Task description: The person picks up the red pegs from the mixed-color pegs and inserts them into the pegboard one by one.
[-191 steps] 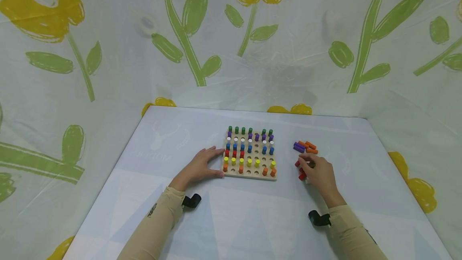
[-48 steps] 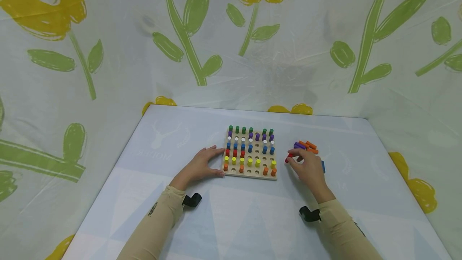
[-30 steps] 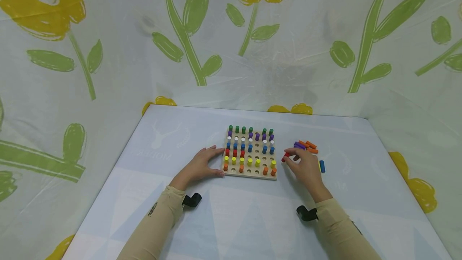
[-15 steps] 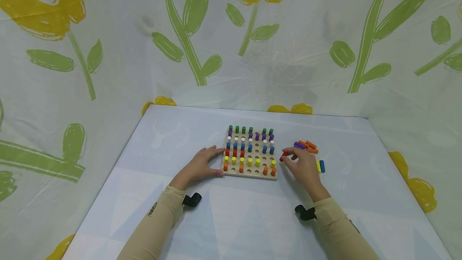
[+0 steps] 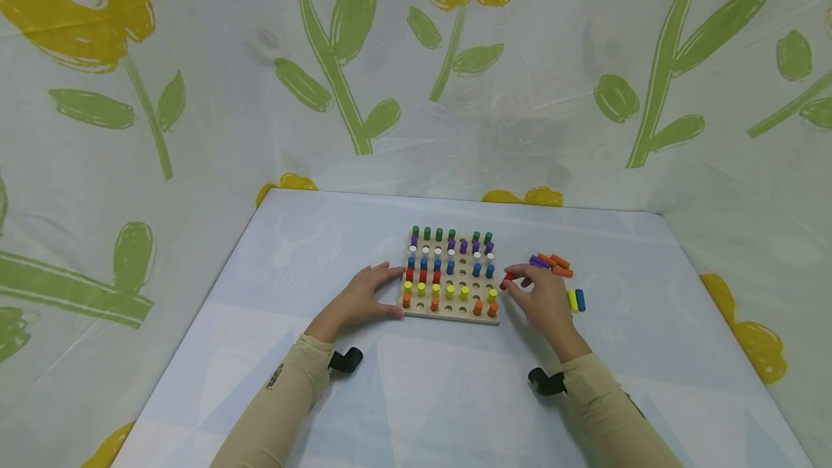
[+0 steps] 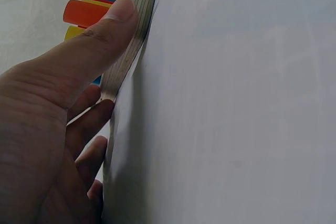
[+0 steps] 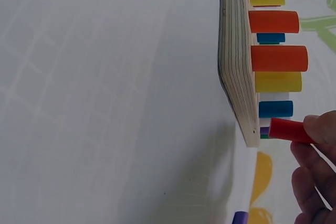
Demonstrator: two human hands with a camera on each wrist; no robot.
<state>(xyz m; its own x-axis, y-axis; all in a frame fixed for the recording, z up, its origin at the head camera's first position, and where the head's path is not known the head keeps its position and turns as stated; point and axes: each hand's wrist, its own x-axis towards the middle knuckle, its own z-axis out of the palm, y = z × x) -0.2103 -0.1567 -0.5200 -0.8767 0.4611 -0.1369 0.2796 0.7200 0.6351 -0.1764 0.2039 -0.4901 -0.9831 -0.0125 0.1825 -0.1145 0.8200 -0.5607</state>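
Observation:
A wooden pegboard [image 5: 455, 318] stands mid-table with rows of green, purple, white, blue, red, yellow and orange pegs, and several bare holes. My left hand [image 5: 356, 300] is spread at its left side; in the left wrist view the thumb [image 6: 113, 22] lies against the board's edge and the other fingers are near its corner. Just off the board's right edge, my right hand [image 5: 544, 300] pinches a red peg [image 5: 507, 281] between thumb and fingertips. In the right wrist view this red peg [image 7: 286, 130] is tilted and overlaps the board's end.
Beyond the right hand lie loose orange pegs [image 5: 560, 261] and purple pegs [image 5: 539, 262]. A yellow peg [image 5: 573, 300] and a blue peg [image 5: 581, 300] lie to its right. Patterned curtain [image 5: 520, 92] rises behind the table [image 5: 416, 396].
My right hand has gone from the loose red pegs leftward to the board's right side, now with a red peg pinched. The yellow and blue pegs came into view. My left hand stayed put.

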